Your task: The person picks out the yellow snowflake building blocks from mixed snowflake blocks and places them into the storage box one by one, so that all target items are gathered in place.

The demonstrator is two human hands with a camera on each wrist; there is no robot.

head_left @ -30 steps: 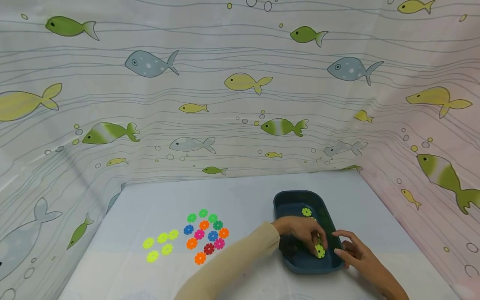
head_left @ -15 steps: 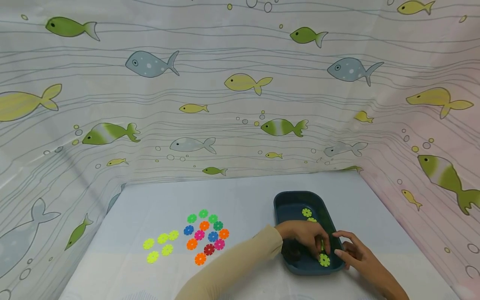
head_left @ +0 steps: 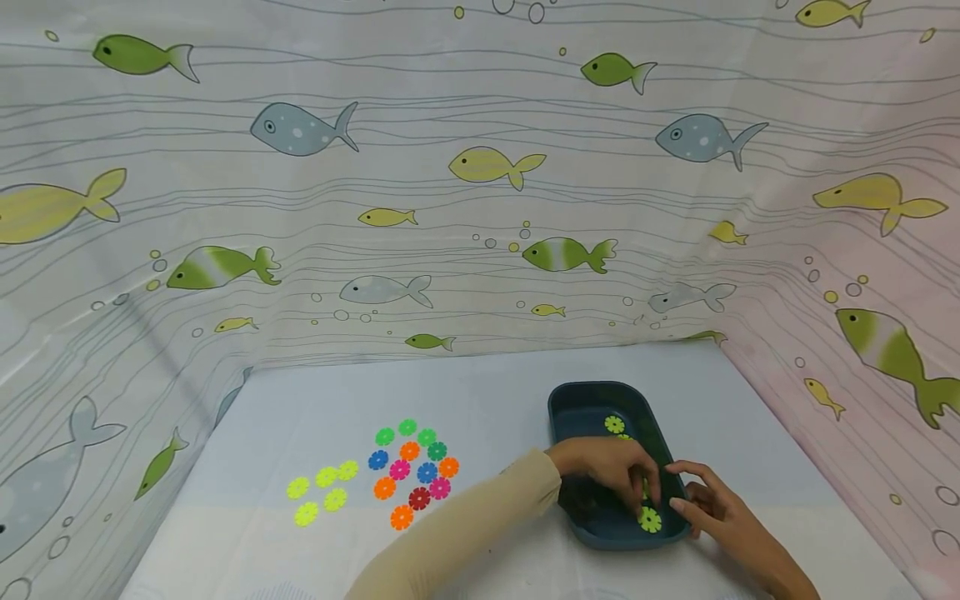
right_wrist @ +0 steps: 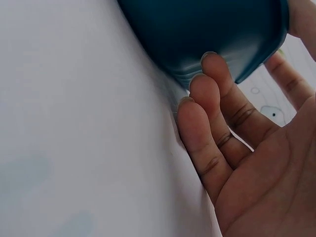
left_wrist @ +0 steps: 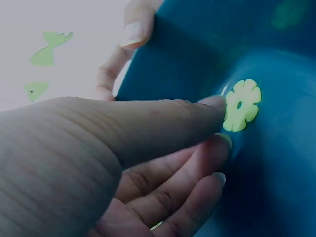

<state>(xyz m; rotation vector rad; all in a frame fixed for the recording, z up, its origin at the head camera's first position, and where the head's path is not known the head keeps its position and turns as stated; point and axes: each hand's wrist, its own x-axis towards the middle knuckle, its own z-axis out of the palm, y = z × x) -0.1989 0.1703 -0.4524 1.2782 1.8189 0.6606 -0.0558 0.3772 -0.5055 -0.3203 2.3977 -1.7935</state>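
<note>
A dark blue tray [head_left: 581,398] stands at the right of the table. My left hand [head_left: 611,462] reaches down into it, thumb and fingertips pinching the edge of a yellow-green flower-shaped disc [head_left: 650,521]. In the left wrist view this notched disc [left_wrist: 242,105] lies against the tray's inside, thumb tip right at its edge. More discs of that colour, such as one disc [head_left: 614,425] at the far end, lie in the tray, some partly hidden by the hand. My right hand [head_left: 716,508] holds the tray's right side, its fingers [right_wrist: 205,96] bent along the outer wall.
Left of the tray, several yellow discs [head_left: 326,477] lie in a loose group. Beside them is a cluster of orange, green, blue, pink and red discs [head_left: 427,472]. A fish-patterned sheet [head_left: 480,275] rises behind and at both sides of the white table [head_left: 487,392].
Over the last second the pinched disc has shifted slightly toward the tray's near right corner, with my left fingers following. My right hand has stayed on the tray.
</note>
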